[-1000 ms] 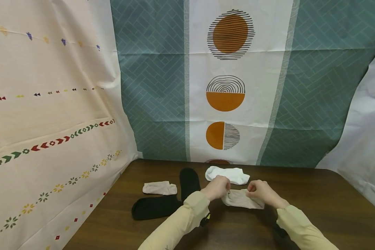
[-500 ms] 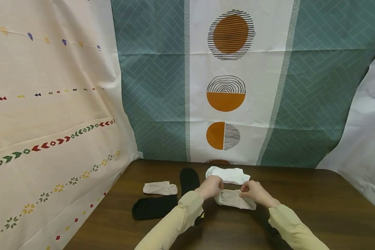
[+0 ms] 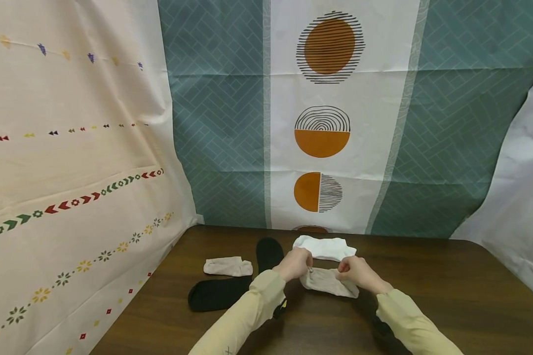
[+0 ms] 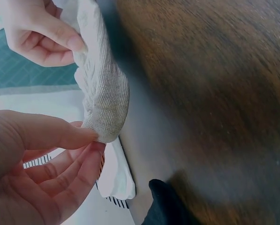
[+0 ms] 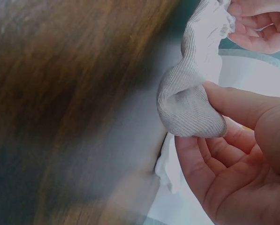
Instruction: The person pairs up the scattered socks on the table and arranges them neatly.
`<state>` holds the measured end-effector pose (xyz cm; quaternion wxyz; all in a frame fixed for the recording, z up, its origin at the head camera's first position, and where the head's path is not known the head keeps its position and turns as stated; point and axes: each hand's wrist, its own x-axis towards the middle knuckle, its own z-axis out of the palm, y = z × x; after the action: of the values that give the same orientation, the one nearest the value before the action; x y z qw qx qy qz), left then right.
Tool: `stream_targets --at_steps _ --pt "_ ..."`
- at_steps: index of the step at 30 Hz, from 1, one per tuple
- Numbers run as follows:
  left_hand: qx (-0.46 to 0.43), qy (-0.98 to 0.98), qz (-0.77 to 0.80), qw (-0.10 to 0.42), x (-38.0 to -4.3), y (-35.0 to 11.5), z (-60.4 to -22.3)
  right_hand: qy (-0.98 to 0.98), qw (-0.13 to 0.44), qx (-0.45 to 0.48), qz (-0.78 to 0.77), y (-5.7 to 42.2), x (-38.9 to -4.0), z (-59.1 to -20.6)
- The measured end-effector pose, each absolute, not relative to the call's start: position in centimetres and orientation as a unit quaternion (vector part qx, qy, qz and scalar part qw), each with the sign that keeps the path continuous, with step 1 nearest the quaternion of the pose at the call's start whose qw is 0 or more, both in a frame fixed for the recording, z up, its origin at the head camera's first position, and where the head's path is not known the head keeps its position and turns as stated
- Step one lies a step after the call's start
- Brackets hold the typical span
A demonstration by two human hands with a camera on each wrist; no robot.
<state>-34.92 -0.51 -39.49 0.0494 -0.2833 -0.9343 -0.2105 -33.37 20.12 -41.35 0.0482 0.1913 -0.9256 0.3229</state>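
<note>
In the head view, the ribbed sock hangs over the bench between the two hands. The left hand pinches it at one end and the right hand pinches it towards the other, its fingertips on the upper edge. The white sock lies just beyond. To the left of the left hand are a smaller beige sock and two black socks.

In the left wrist view, the left hand's thumb and fingertips nip one end of the ribbed sock, which extends away from them to the right hand, whose thumb presses on its side.

In the right wrist view, the near end of the ribbed sock folds over between the right hand's thumb and fingers; its far end reaches the left hand. Whether its lower edge touches the bench, I cannot tell.
</note>
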Motion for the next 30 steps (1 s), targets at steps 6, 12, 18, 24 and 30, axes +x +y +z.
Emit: stream_targets --at_steps 6,12,18,24,30 --pt "-0.277 -0.937 -0.210 0.048 -35.08 -0.41 -39.73 -0.926 0.047 0.187 0.324 19.99 -33.33 -41.45" --pt "-0.273 -0.937 -0.211 0.045 -35.00 -0.19 -39.86 -0.926 0.046 0.183 0.326 19.99 -33.13 -41.37" --pt "-0.275 -0.938 -0.204 0.052 -35.02 -0.05 -40.29 -0.930 0.042 0.176 0.321 20.12 -33.28 -41.69" --pt "-0.273 -0.940 -0.200 0.049 -34.87 0.03 -40.31 -0.931 0.041 0.185 0.312 20.37 -33.31 -41.87" --pt "-0.267 -0.940 -0.208 0.048 -34.82 0.13 -40.09 -0.933 0.037 0.184 0.306 20.60 -33.25 -41.75"
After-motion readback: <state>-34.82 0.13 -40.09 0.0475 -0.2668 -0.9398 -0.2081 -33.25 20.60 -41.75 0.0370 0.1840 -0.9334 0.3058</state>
